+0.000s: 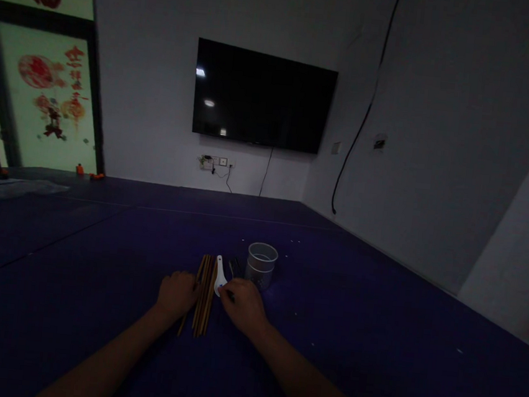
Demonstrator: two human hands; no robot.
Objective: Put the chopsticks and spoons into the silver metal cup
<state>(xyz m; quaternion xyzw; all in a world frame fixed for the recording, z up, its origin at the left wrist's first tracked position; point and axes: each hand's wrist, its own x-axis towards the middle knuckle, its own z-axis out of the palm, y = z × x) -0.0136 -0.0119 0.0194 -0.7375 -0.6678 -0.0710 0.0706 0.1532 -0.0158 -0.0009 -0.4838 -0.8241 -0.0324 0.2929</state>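
Note:
A bundle of wooden chopsticks (204, 302) lies lengthwise on the dark purple surface, its sticks roughly side by side. My left hand (179, 293) is at the left edge of the bundle, fingers curled and fingertips on the leftmost chopstick, which slants away from the others. Just right of the chopsticks is a white spoon (219, 269), handle pointing away from me. My right hand (244, 307) has its thumb and forefinger closed at the edge of the spoon's bowl. Beyond that hand stands a grey cylindrical cup (261, 264), upright and open at the top.
Dark slim utensils (234, 265), too dim to name, lie between spoon and cup. Small white scraps (292, 241) dot the purple surface (349, 331). A television (265, 98) hangs on the far wall, and a black cable (364, 117) runs down the right wall.

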